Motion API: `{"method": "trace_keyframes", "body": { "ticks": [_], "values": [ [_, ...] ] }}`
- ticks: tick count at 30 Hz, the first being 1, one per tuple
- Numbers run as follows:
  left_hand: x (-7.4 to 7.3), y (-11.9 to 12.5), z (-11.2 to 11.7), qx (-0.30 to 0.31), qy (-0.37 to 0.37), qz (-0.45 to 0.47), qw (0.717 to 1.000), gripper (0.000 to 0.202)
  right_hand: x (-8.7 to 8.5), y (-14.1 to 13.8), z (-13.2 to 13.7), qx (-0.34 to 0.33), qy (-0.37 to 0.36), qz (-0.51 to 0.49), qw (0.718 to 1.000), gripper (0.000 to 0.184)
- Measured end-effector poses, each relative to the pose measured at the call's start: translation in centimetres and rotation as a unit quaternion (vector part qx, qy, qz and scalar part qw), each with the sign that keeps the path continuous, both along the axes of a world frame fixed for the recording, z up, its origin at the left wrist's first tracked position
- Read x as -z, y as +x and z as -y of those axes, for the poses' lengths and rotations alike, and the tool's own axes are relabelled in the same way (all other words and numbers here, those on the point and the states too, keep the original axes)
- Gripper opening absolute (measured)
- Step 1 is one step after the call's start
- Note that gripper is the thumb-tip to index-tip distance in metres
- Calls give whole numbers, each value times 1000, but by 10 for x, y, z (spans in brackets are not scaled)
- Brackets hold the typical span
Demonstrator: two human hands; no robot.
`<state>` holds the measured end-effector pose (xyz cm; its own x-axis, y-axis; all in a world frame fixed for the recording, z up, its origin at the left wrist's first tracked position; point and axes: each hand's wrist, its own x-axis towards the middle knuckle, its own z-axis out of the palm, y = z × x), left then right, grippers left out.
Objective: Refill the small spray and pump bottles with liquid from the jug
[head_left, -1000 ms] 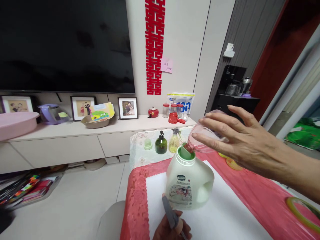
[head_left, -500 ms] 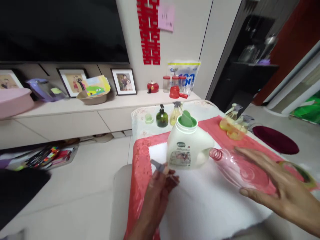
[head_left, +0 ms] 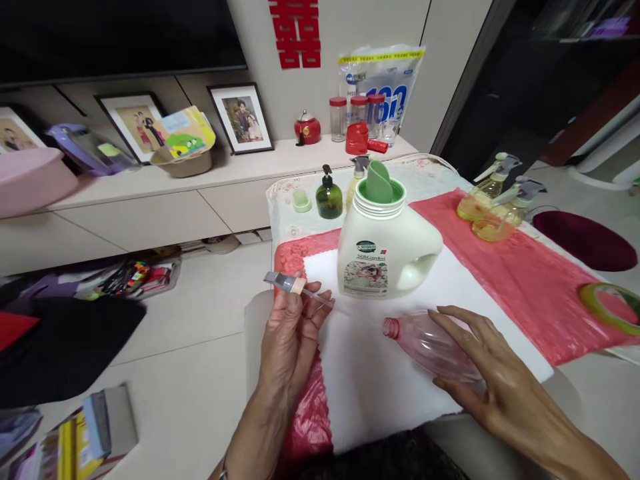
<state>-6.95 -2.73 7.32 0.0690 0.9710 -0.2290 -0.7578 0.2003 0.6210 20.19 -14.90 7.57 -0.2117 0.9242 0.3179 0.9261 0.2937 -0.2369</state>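
Observation:
My left hand [head_left: 295, 323] pinches a grey and beige pump head [head_left: 286, 282], whose thin clear dip tube [head_left: 320, 298] points right toward the bottle mouth without entering it. My right hand [head_left: 480, 360] is round the body of a transparent pinkish plastic bottle [head_left: 427, 343], which lies on its side with its uncapped neck facing left. Behind both hands stands a large white detergent jug [head_left: 367, 247] with a green pouring spout [head_left: 379, 183]; its cap is off. A white cloth [head_left: 370, 380] lies beneath the jug and bottle.
Two yellow-liquid spray bottles [head_left: 500, 213] stand at right on red plastic sheeting [head_left: 525, 287], near a tape roll [head_left: 607, 307]. Behind are a green pump bottle [head_left: 329, 200], another spray bottle [head_left: 356, 187] and a pale green cap [head_left: 301, 201]. A white cabinet [head_left: 240, 170] runs along the wall.
My right hand has brought the pink bottle left, off the red sheeting and over the white cloth. My left hand has lifted and turned the pump head, so its tube now shows. The view has tilted down.

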Motion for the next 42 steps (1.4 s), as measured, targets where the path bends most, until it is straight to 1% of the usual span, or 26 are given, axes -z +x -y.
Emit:
{"method": "trace_keyframes", "body": {
  "ticks": [3,6,10,13,17,21,25,31,35,38,42],
  "values": [
    [-3,-4,-3,-22,12,-20,1000,37,2,-5,-3,-7,-11,-9,1000,63],
    [-5,-7,-4,-23,21,-32,999,44,6,-8,-5,-5,-14,-23,1000,63],
    [-6,-10,-2,-20,42,-39,998,41,14,-10,-7,11,-8,-40,999,60],
    [-7,-11,0,-18,50,-51,997,41,19,-10,-6,14,-12,-54,998,62],
    [-7,-7,3,-1,48,-58,997,42,19,-13,-5,5,-24,-73,997,65],
    [-2,3,8,25,46,-61,997,43,16,-20,-7,-8,-27,-83,996,64],
    [6,13,16,60,57,-65,994,40,18,-32,-11,-13,-35,-111,993,66],
    [10,24,25,101,53,-89,989,32,19,-54,-14,-12,-14,-162,987,67],
    [12,27,28,117,51,-79,989,30,17,-64,-16,-1,-9,-191,982,68],
    [12,27,29,121,62,-69,988,28,19,-67,-17,-3,-2,-203,979,69],
    [9,25,31,124,69,-61,988,34,25,-69,-17,1,6,-215,977,68]
  ]
}}
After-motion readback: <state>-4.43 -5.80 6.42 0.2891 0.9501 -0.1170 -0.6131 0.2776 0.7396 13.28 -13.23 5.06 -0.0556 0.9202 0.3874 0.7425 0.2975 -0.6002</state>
